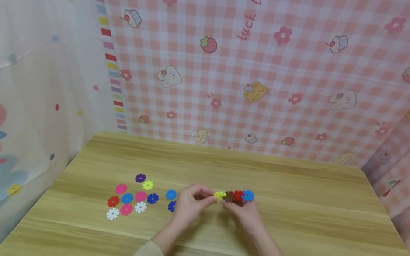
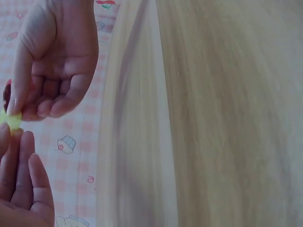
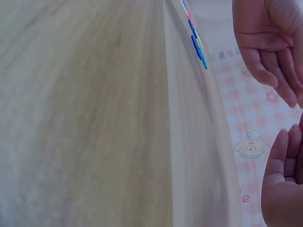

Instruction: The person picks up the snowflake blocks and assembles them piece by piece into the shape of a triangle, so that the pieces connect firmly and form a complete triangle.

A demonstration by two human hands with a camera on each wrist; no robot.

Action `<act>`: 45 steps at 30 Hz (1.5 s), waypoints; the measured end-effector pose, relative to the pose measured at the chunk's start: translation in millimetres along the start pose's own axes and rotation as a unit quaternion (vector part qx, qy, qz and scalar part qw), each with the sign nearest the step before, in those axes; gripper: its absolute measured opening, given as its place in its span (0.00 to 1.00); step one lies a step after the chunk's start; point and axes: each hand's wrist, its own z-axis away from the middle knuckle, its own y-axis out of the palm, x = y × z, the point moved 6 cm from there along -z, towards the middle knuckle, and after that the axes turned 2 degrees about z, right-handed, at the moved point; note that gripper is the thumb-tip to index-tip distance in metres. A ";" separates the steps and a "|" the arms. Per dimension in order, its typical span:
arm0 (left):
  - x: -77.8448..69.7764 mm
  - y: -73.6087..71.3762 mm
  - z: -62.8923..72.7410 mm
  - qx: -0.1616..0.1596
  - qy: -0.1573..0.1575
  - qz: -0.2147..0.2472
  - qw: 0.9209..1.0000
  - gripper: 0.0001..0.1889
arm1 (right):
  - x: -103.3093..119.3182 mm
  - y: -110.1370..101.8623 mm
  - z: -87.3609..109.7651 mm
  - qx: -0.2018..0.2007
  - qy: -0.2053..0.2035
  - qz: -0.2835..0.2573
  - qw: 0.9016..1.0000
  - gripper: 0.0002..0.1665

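A short row of notched plastic snowflake discs is held up between both hands over the table. It runs from a yellow disc [image 1: 220, 195] through a brown disc [image 1: 229, 197] and a red disc [image 1: 237, 195] to a blue disc [image 1: 248, 195], overlapping at their edges. My left hand [image 1: 189, 203] pinches the yellow disc between thumb and fingertips. With its thumb at the brown disc, my right hand [image 1: 249, 218] grips the joined row from below. In the left wrist view, the yellow disc [image 2: 14, 120] sits right between the two hands' fingertips.
Loose discs lie spread left of my left hand, among them a purple disc [image 1: 140, 178], a white disc [image 1: 112, 213] and a light blue disc [image 1: 170, 194]. A dark blue disc [image 1: 171, 206] is partly hidden by the left hand. Patterned cloth [image 1: 258, 65] hangs behind the wooden table [image 1: 332, 235].
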 end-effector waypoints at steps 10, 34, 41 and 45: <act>12.3 -24.0 -7.4 0.040 0.003 -0.055 0.998 0.11 | -4.3 -13.8 3.1 -0.040 0.032 0.002 0.999 0.13; 45.0 -109.4 -32.4 0.082 -0.040 -0.186 0.978 0.17 | -6.2 -23.2 4.6 -0.040 0.033 -0.051 0.997 0.11; 51.7 -110.0 -35.6 0.141 -0.063 -0.213 0.965 0.21 | -8.2 -23.3 2.4 -0.042 0.034 -0.033 0.998 0.11; 55.0 -109.1 -37.9 0.166 -0.063 -0.227 0.958 0.20 | -9.6 -23.2 1.8 -0.045 0.038 -0.016 0.998 0.12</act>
